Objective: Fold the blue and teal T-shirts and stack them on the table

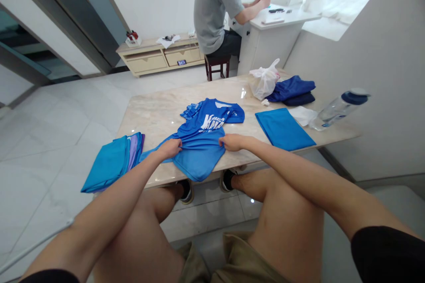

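Observation:
A blue T-shirt (pixel 202 137) with white lettering on its chest lies on the marble-topped table (pixel 149 108), its collar toward the far side and its lower edge near me. My left hand (pixel 171 147) pinches the shirt's cloth on the left side. On the right side, my right hand (pixel 231 142) grips the fabric between bent fingers. Creases run across the cloth between both hands. To the left sits a stack of folded clothes (pixel 111 159) in teal, lilac and purple. A folded blue garment (pixel 283 128) lies flat to the right.
A clear water bottle (pixel 338 110) with a dark blue lid stands at the table's right end. Beside it are a white tissue (pixel 303 115), dark blue clothing (pixel 292 90) and a white plastic bag (pixel 264 80). Beyond, a person (pixel 215 13) sits at a white desk (pixel 275 31).

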Motion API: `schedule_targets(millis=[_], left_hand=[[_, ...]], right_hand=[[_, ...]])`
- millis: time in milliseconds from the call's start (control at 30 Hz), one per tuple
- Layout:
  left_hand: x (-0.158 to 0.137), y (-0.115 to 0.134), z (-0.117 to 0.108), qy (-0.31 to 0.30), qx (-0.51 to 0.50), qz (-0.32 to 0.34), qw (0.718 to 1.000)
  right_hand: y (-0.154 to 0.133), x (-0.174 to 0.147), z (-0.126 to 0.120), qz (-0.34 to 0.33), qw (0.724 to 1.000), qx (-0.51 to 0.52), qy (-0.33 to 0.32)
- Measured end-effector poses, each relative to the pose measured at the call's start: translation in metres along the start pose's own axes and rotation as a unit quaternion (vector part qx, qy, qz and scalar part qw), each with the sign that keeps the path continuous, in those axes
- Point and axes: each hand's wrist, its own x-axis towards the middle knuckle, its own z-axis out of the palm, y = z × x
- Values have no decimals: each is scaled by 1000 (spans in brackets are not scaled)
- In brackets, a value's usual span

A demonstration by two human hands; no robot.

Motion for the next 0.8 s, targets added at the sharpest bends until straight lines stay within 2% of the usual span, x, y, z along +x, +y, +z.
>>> schedule_targets(millis=[133, 200, 233, 300, 400, 500, 567, 667, 800], left_hand=[[-7, 31, 11, -142, -36, 22, 989], [-7, 46, 14, -216, -67, 39, 973], [-5, 52, 14, -229, -75, 43, 970], [4, 58, 8, -200, -70, 43, 976], [25, 58, -5, -81, -27, 21, 996], [43, 55, -12, -13, 5, -8, 1000], [50, 56, -8, 9, 24, -21, 999], [53, 59, 2, 34, 45, -6, 998], [51, 54, 13, 24, 59, 15, 998]], right_hand=[[9, -20, 0, 57, 985, 92, -133], [18, -26, -2, 97, 979, 107, -142], [23, -28, -4, 118, 979, 102, -128], [34, -30, -10, 167, 980, 80, -72], [45, -27, -17, 237, 970, 50, 24], [46, -19, -20, 288, 953, 56, 73], [45, -12, -18, 321, 941, 68, 88], [41, 0, -13, 358, 924, 82, 103], [37, 9, -8, 366, 919, 88, 118]])
